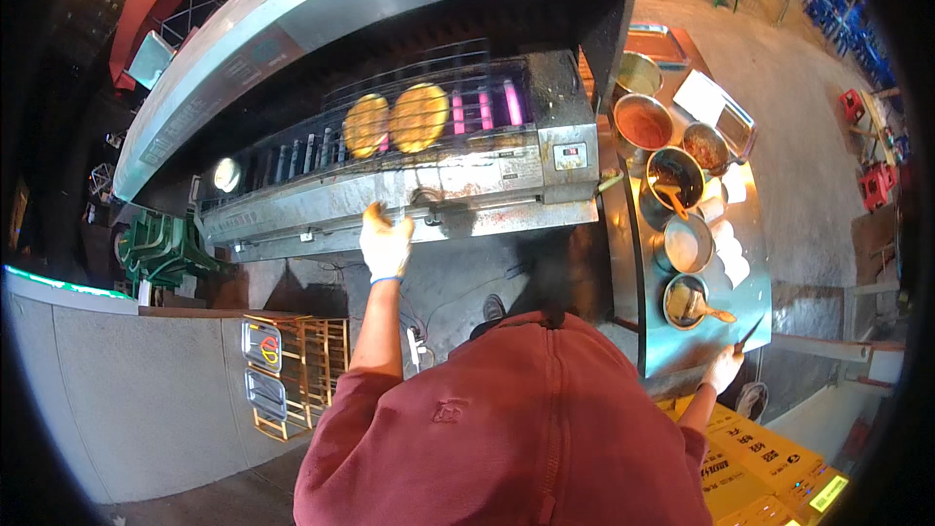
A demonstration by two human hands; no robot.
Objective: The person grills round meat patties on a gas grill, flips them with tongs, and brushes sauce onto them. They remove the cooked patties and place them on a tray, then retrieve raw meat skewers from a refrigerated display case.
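My left hand [387, 245], in a pale glove, is at the grill's front edge with thumb and fingers apart. A thin, blurred bar shows between them; whether I grip it is unclear. Beyond it, two browned flat rounds of food [419, 117] lie under wire mesh [467, 66] on the electric grill [467, 179]. Pink-glowing heating tubes [484, 111] show to their right. My right hand [722, 370], also gloved, is closed around a dark, blade-like tool [751, 333] at the near corner of the metal side table [661, 354].
On the side table stand pots of red sauce [643, 123], a dark pot [673, 168] with an orange-handled tool, and a bowl [679, 313] with a wooden-handled brush [719, 315]. Yellow boxes [760, 453] sit behind my right hand. A wooden rack [314, 365] stands at left.
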